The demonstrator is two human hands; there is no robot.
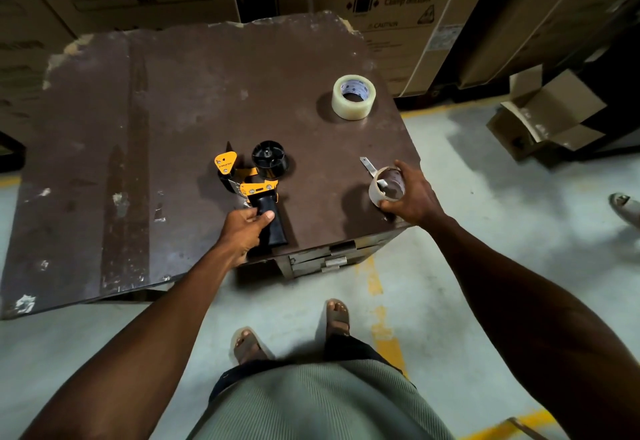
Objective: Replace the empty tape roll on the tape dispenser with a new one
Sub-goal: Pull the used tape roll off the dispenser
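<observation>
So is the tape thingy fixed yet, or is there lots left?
About halfway. The empty roll is off, held in the right hand, so the dispenser's black spool is bare. The left hand grips the dispenser handle. The new tape roll still sits on the table, waiting.

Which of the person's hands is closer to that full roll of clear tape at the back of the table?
The right hand, holding the empty core, lies in front of the new tape roll. The left hand, gripping the dispenser handle, is farther away, to the left.
</observation>
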